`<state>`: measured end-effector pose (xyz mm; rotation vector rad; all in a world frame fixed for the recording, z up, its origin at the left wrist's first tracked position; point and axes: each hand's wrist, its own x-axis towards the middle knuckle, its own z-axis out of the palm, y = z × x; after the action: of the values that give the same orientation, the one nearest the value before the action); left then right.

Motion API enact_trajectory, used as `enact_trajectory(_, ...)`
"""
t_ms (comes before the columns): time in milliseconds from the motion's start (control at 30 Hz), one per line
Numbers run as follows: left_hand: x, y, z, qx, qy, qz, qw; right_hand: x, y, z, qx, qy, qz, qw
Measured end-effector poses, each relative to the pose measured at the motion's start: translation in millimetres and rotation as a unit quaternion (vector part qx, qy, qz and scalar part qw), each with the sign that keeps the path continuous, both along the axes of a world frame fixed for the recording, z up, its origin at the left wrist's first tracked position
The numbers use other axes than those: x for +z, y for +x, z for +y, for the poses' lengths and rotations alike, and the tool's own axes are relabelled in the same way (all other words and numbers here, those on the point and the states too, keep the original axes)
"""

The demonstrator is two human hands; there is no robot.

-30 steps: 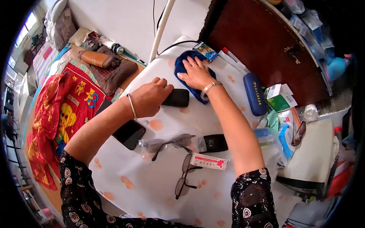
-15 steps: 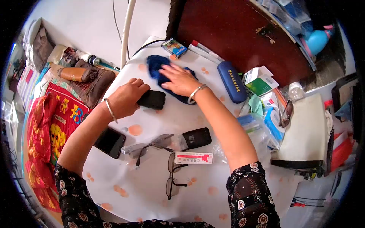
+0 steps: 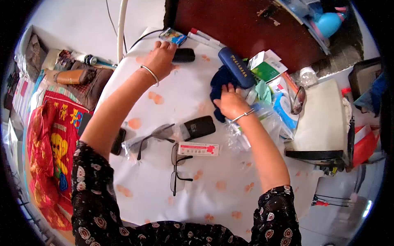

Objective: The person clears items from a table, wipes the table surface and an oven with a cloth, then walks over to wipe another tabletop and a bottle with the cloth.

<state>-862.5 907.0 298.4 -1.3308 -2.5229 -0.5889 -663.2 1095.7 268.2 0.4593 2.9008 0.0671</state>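
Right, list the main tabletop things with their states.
Blue cloth: bunched, under right hand
Black oblong object: flat, partly hidden by left hand
Blue spectacle case: shut
Upper glasses: arms unfolded
Lower glasses: arms unfolded
Red-and-white box: lying flat
Green-and-white box: apparently open

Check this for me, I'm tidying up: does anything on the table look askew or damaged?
No spill shows. The nearest glasses lie unfolded on the table beside the pink-and-white box, out of any case, which looks careless. The dark blue cloth is bunched under the right hand.
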Motion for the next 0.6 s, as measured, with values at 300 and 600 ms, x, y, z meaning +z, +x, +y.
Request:
enact_trajectory(300,28.5,139.8,-111.7,-0.255,-0.210,-0.181,0.926,-4.4,-5.8,-14.6,0.204,-0.052,0.071,0.975)
enact_trajectory(600,21.3,191.7,-92.0,-0.150,-0.210,-0.139,0.956,-6.9,-85.2,-110.0,0.366,-0.241,0.129,0.890)
